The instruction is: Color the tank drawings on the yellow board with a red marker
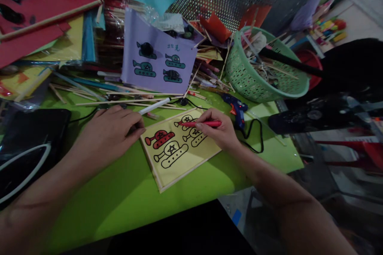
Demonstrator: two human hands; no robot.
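My right hand [220, 127] grips a red marker [211, 124], its tip on the upper middle of a yellow card [176, 159] with a wooden stick frame. Four-wheeled-looking tank outlines with stars are drawn on the card in black. The left tank [160, 138] is coloured red; the front tank [172, 154] is bare yellow inside. My left hand [115, 131] rests with curled fingers by the card's left corner. A white marker [154, 105] with a dark end sticks out past its index finger. The fingers' inner side is hidden.
A purple card [158, 61] with green tanks stands behind, among loose sticks. To its right are a blue glue gun [235, 107] with a black cord and a green basket [266, 87] of odds and ends. A black object [32, 135] lies left on the green table [119, 203].
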